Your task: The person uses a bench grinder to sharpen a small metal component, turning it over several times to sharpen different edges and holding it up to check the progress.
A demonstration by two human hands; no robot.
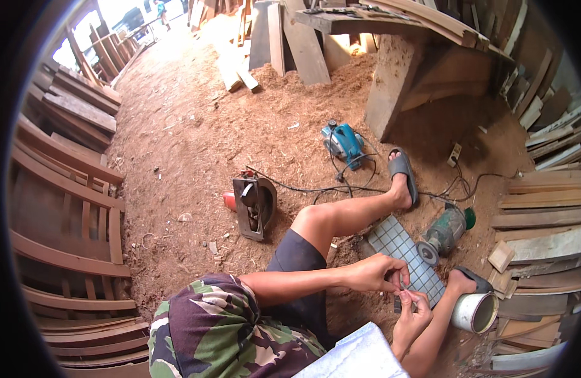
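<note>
A small piece [402, 288] is being pinched in the grips of the left hand [375, 273] and right hand [414, 314]; a grinder [445, 232] is lying beside a tiled slab [405, 251].

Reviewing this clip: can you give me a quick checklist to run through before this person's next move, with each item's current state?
1. Fingertip grip: cannot tell. The left hand and right hand meet at the fingertips; anything between them is too small to identify.
2. Hands clear of the grinder's disc: ok. Both are apart from it.
3. Green power tool switched off: cannot tell from a still.
4. Cords clear of the feet: not ok. A black cord runs right by the left foot.
5. Closed footwear: not ok. The left sandal leaves toes bare.
6. Circular saw apart from both hands: ok.
</note>
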